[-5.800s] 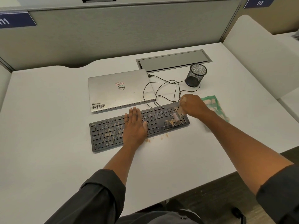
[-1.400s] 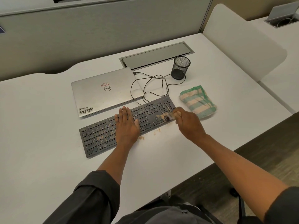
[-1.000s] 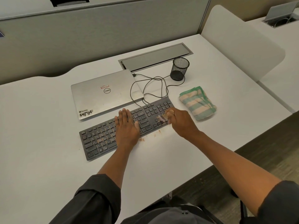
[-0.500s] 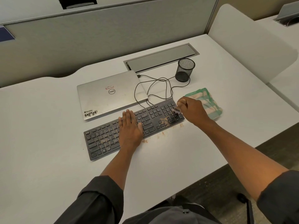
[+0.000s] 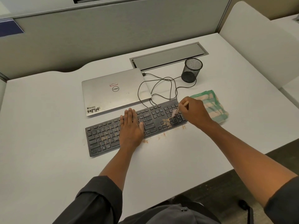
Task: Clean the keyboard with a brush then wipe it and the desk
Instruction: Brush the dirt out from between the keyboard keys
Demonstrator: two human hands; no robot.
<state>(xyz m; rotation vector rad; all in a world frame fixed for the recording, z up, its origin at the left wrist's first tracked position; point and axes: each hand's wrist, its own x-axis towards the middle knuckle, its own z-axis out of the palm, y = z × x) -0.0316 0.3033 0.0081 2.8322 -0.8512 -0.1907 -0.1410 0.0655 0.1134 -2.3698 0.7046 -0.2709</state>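
A dark grey keyboard (image 5: 106,136) lies slanted on the white desk (image 5: 48,159). My left hand (image 5: 131,126) rests flat on its middle keys, fingers straight. My right hand (image 5: 195,112) grips a small brush (image 5: 175,112), whose pale bristles touch the number-pad keys at the keyboard's right end. Brown crumbs (image 5: 166,122) lie on the keys just left of the bristles, and more are scattered on the desk along the keyboard's front edge. A green and cream striped cloth (image 5: 213,104) lies folded to the right of the keyboard, partly behind my right hand.
A closed silver laptop (image 5: 113,91) sits behind the keyboard, with a black cable (image 5: 161,88) looping to its right. A black mesh pen cup (image 5: 191,70) stands at the back right, in front of a grey cable hatch (image 5: 168,56). Partitions enclose the back and right.
Over the last seconds my right hand swept the brush toward the keyboard's front edge, then back up onto the number pad. My left hand has stayed flat on the keys.
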